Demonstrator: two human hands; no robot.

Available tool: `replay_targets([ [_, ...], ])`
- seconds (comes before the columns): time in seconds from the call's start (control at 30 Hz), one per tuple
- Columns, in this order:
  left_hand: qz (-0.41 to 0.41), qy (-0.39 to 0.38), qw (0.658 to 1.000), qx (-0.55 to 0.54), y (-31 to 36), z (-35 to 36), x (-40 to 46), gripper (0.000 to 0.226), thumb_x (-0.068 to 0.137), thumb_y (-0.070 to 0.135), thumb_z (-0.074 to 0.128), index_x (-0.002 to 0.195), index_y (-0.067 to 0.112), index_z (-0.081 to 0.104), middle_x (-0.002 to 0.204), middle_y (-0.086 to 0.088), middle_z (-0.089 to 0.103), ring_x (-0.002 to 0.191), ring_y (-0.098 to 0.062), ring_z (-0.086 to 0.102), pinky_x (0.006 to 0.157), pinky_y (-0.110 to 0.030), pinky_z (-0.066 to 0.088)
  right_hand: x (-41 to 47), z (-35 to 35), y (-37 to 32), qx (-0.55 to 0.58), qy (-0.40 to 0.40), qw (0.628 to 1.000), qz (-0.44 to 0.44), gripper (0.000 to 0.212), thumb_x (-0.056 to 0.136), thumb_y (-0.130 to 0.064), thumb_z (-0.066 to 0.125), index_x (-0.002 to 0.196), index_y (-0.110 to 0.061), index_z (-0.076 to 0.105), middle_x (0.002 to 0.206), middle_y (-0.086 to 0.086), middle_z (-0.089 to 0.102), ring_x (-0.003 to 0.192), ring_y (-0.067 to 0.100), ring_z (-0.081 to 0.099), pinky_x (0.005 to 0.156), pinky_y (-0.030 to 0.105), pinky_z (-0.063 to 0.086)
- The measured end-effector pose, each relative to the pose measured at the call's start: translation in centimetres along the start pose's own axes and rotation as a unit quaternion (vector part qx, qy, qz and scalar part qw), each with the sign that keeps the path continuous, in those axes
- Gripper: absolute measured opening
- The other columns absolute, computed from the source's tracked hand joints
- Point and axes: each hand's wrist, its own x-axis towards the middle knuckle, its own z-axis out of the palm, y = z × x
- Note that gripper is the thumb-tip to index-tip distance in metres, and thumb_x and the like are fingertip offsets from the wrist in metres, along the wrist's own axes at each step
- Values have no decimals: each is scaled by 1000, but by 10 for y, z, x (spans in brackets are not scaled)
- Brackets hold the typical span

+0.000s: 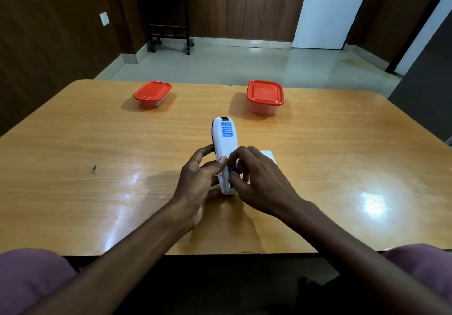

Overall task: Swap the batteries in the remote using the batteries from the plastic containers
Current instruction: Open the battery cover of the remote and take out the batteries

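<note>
A white remote (225,143) with a blue label on its back stands on edge at the table's middle, its back turned up. My left hand (198,182) grips its lower half from the left, thumb on the back. My right hand (256,180) pinches a blue battery (232,169) at the open compartment near the remote's lower end. A white piece (269,155), perhaps the battery cover, lies on the table behind my right hand. Two clear plastic containers with red lids stand at the far side, a low one (152,92) on the left and a taller one (265,94) on the right, both closed.
The wooden table (97,155) is glossy with a small dark mark at the left. Beyond its far edge is a tiled floor, a dark side table on castors (168,16) by the wooden wall, and a white door (330,9).
</note>
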Motion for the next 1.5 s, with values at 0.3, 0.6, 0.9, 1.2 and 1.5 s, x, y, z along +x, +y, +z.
replay_targets([
  [0.3,17,-3,1000,22,5,1,-6,36,93,17,68,126,31,61,100,-6,79,92,-29,75,62,-38,60,8,-2,-2,49,-4,999,-5,17,78,-32,61,86,-18,56,77,-5,59,63,11,56,58,36,50],
  [0.6,16,7,1000,19,5,2,0,40,93,18,67,130,30,59,100,-4,79,94,-31,75,69,-42,62,5,-2,1,116,28,992,43,21,82,-17,76,84,-12,56,71,-4,65,66,14,63,55,24,49],
  [0.9,8,51,999,-16,7,-9,3,40,92,19,69,129,31,59,107,-9,77,92,-32,75,74,-48,63,12,-7,16,110,90,977,159,9,81,-9,68,88,-15,66,72,0,71,67,15,66,67,35,56],
  [1.2,1,57,998,-22,7,-10,5,40,92,19,69,129,33,60,107,-8,76,94,-29,75,72,-46,63,9,11,33,-171,33,984,29,15,89,-8,64,95,-9,78,91,8,71,92,28,63,69,33,50],
  [1.5,6,42,998,-43,5,-4,3,44,91,12,69,131,25,56,108,-13,76,97,-36,73,77,-56,60,-2,8,-2,46,65,992,100,17,80,-26,79,91,-14,74,78,-5,71,68,8,66,69,33,57],
])
